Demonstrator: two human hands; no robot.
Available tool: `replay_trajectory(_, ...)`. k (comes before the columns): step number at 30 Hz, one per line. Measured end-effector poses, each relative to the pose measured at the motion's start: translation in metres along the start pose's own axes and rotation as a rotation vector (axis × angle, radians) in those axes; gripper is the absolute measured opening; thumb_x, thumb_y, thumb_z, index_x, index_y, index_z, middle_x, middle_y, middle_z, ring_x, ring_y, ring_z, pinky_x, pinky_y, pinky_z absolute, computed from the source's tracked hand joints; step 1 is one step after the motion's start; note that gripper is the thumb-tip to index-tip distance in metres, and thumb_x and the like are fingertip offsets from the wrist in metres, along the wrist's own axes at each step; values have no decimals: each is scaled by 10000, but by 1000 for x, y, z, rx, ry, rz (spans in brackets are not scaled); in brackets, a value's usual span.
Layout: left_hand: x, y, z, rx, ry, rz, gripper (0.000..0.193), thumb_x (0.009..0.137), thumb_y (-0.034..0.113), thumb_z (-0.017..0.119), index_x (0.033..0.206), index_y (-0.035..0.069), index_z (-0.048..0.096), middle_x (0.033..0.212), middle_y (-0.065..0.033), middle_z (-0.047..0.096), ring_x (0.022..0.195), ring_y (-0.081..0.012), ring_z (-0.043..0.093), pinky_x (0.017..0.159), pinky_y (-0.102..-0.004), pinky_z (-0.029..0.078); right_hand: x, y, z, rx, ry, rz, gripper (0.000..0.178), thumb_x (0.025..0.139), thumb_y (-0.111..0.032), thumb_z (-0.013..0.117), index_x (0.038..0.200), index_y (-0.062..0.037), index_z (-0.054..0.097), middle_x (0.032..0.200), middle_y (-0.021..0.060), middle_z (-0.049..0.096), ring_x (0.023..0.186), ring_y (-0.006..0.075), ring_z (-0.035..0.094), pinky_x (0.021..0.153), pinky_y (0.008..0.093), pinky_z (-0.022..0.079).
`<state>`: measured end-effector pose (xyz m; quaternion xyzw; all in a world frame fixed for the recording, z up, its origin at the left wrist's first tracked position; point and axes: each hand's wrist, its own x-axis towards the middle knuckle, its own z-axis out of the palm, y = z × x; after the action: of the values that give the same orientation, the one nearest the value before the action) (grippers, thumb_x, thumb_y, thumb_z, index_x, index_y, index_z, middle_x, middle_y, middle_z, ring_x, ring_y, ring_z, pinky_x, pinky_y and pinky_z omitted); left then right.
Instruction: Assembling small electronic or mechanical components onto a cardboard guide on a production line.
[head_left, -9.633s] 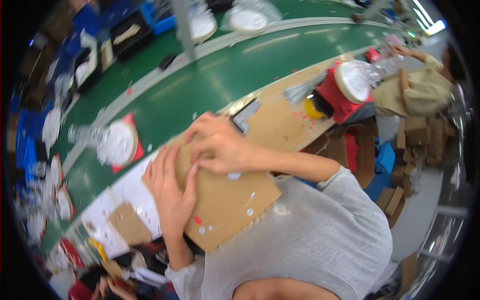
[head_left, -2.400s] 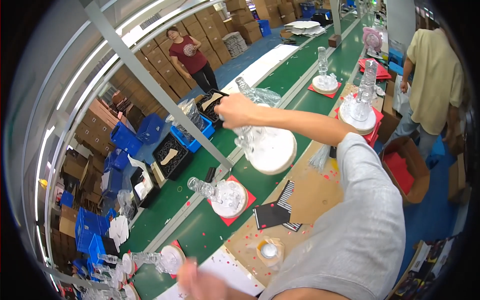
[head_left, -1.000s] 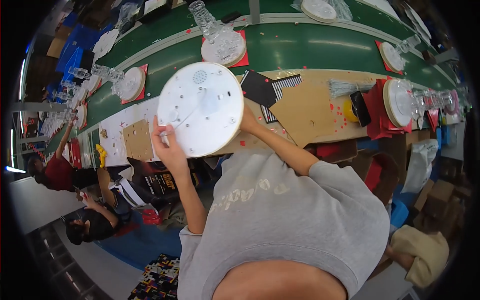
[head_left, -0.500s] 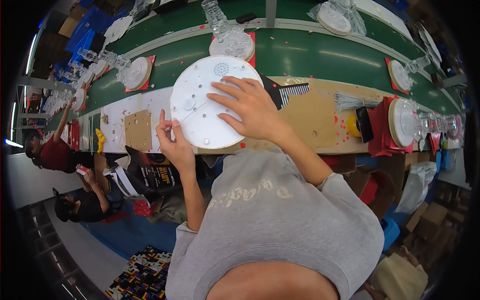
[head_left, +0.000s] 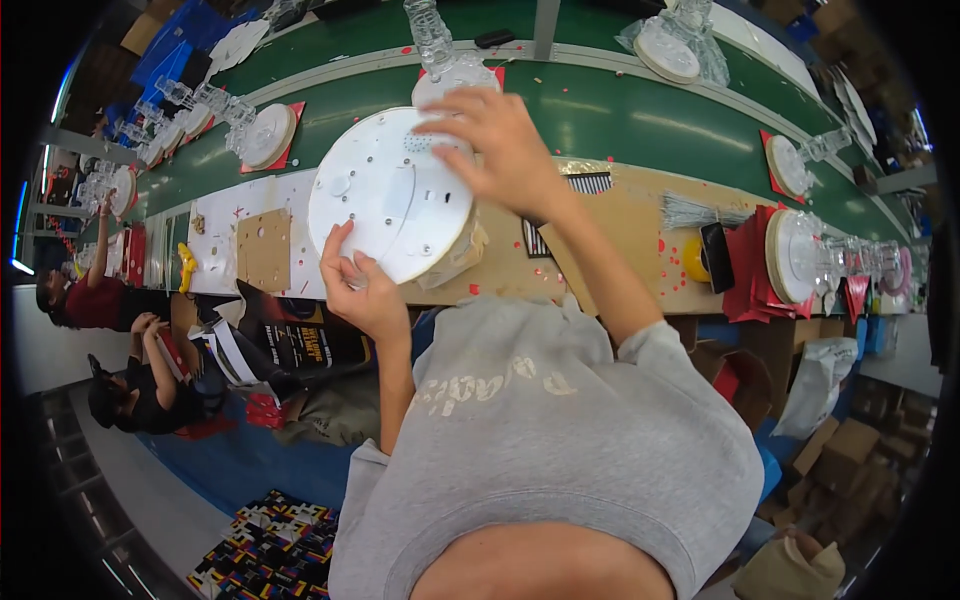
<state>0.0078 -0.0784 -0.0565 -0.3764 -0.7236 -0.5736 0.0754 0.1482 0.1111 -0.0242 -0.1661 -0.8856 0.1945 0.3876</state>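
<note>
A round white disc with a patch of small holes, screw heads, a knob-like round bump and a dark oval slot faces up in front of me. It rests tilted on something wrapped in clear plastic, mostly hidden beneath. My left hand is at the disc's lower left rim, forefinger and thumb apart over its face, the other fingers curled. My right hand hovers at the upper right edge by the hole patch, its fingers spread and holding nothing that I can see.
Brown cardboard covers the bench. Behind runs a green conveyor with white round bases bearing clear ribbed tubes. To the right stand a yellow tape roll, metal wires and red sheets. Two people sit at the left.
My right hand has lifted off the disc's middle and moved up, baring the dark slot. The disc has shifted left and tilted, and the plastic-wrapped thing below it now shows.
</note>
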Motion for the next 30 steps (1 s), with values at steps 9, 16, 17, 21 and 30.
replay_trajectory(9,32,-44,-15,-285,-299,93,73,895,-41,640,916,-11,576,1214,-91,722,719,-106,369,711,-218,361,49,69,43,487,-449,523,835,819,-523,779,1422,13,566,1417,181,612,1270,294,610,1083,378,469)
replay_trajectory(16,76,-37,-15,-11,-212,147,141,866,-35,656,802,-10,533,1037,-86,727,702,-123,409,684,-253,393,2,43,18,1187,-76,940,547,888,-35,733,1416,-31,588,1269,143,686,1047,221,716,909,359,592)
replay_trajectory(17,79,-24,-17,5,-201,208,191,859,-42,647,773,-4,481,953,-81,679,698,-141,411,678,-270,392,-9,46,17,1204,27,955,559,894,-26,721,1431,-33,566,1287,154,673,1053,235,716,902,363,599)
replay_trajectory(21,72,-22,-39,-99,-325,368,228,838,-56,629,747,2,428,785,-71,510,685,-183,394,647,-309,353,-24,20,7,1179,237,1038,610,901,-36,712,1474,-32,501,1276,152,671,1059,229,707,918,341,587)
replay_trajectory(30,54,-55,-55,-354,-433,-119,263,1004,79,592,776,-20,505,743,-31,522,731,-103,460,677,-265,367,-30,2,17,1081,189,1013,594,896,-84,732,1452,-32,528,1252,129,685,1010,177,709,867,309,585)
